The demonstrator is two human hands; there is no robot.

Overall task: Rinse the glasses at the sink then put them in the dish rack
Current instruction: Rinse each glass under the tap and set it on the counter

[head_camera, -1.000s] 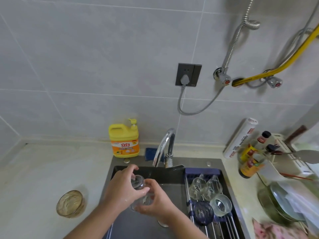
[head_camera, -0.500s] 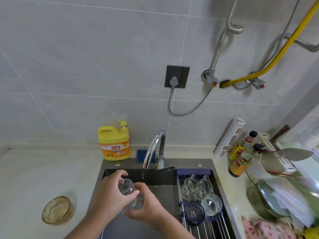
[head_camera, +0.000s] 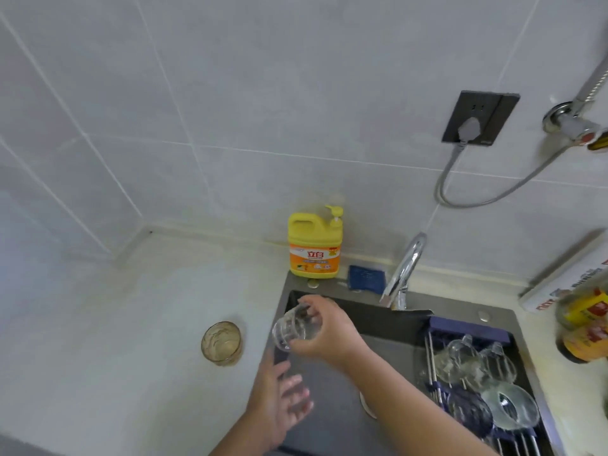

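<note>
clear glass (head_camera: 296,327): tilted above sink (head_camera: 460,307) | amber glass (head_camera: 221,343): upright on counter (head_camera: 131,324) | dish rack (head_camera: 467,329): racked glasses (head_camera: 460,357) inside

**Soft, even light, smeared at the margins**

Diffuse brightness covers the pale grey tiled wall (head_camera: 230,93), and shadows are faint. Tile joints bow near the frame's edges. The left hand (head_camera: 279,406) is motion-blurred, and the yellow-labelled bottles (head_camera: 585,324) at the right edge are soft.

The right arm comes in from the bottom right of the frame and reaches up to the middle. The right hand (head_camera: 329,334) curls its fingers and thumb round a clear glass (head_camera: 292,327) that is tipped over sideways. The left hand (head_camera: 279,403) is just below it, near the bottom middle. Its fingers are spread out, hold nothing, and look a bit blurry.
</note>
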